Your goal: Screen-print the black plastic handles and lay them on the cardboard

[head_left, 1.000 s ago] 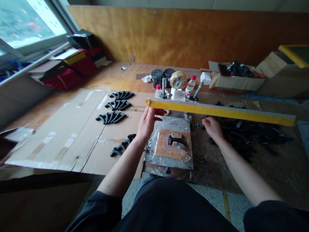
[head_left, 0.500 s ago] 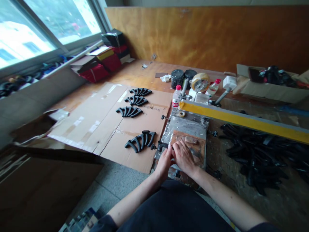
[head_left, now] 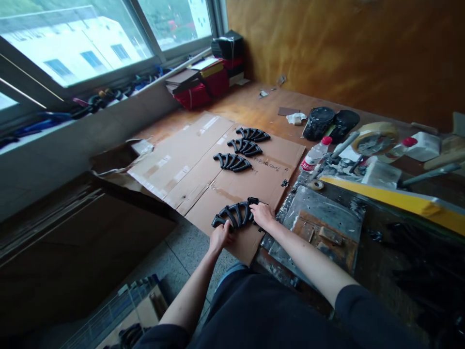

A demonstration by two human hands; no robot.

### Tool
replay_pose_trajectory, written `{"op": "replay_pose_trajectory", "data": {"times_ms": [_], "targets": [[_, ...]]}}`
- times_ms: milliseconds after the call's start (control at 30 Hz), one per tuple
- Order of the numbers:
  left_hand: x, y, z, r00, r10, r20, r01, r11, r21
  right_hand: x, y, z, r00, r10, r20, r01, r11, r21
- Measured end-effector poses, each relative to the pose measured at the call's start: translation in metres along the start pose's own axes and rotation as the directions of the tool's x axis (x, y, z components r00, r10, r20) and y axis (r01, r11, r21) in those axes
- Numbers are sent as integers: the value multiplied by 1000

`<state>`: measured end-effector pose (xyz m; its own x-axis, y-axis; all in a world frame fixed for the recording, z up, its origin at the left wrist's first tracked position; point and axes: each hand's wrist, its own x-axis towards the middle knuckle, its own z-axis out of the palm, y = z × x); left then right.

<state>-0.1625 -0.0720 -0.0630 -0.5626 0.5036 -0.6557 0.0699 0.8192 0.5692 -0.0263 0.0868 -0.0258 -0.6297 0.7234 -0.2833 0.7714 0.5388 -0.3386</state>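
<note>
On the cardboard sheet [head_left: 156, 172], a fan-like row of black curved handle-shaped parts [head_left: 232, 213] lies between my two hands. My left hand [head_left: 220, 236] is closed at the row's near left side, thumb and fingers pinching the lower end of a part. At the right end, my right hand [head_left: 262, 215] has its fingers closed on the upper portion of a black curved part, set close against its neighbours. Farther back lie three similar rows of black parts [head_left: 232, 162], untouched. My fingers partly cover the parts they hold.
To the right is a metal plate [head_left: 303, 203] with a rusty brown block fixture [head_left: 323, 237]. Behind it stand a red-capped bottle [head_left: 316, 154], black tubs [head_left: 319, 123] and a tape roll [head_left: 374, 138]. A yellow-faced bar [head_left: 392, 198] crosses above a dark heap of parts [head_left: 421, 271].
Both hands have moved left from the metal plate to the nearest row on the cardboard. The black part held over the plate now appears at that row's right end. My view has turned left.
</note>
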Motion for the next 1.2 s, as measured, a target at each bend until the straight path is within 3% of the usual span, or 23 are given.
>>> {"op": "replay_pose_trajectory", "data": {"times_ms": [200, 333, 467, 767, 933, 1033, 1100, 1200], "targets": [[16, -1, -11, 998, -9, 68, 5, 999, 47, 20, -24, 8, 999, 40, -10, -40, 999, 11], [38, 3, -41, 1000, -10, 22, 8, 994, 105, 36, -45, 9, 999, 48, 4, -48, 998, 37], [57, 7, -65, 1000, -6, 14, 4, 986, 167, 46, -47, 4, 996, 85, 20, -85, 996, 32], [49, 12, -61, 999, 4, 48, -16, 966, 258, 50, -47, 9, 991, 98, 94, -102, 994, 47], [62, 37, -80, 998, 62, -5, -55, 916, 397, 44, -47, 7, 992, 70, 103, -82, 990, 119], [52, 45, -87, 992, 107, -63, -62, 867, 494, 34, -43, 5, 992, 58, 113, -76, 984, 159], [37, 45, -81, 964, 235, -125, -128, 822, 555, 28, -41, 4, 992, 36, 119, -60, 976, 210], [14, 41, -54, 835, 532, -141, -337, 697, 633, 23, -41, 5, 993, 6, 115, -37, 962, 270]]}}
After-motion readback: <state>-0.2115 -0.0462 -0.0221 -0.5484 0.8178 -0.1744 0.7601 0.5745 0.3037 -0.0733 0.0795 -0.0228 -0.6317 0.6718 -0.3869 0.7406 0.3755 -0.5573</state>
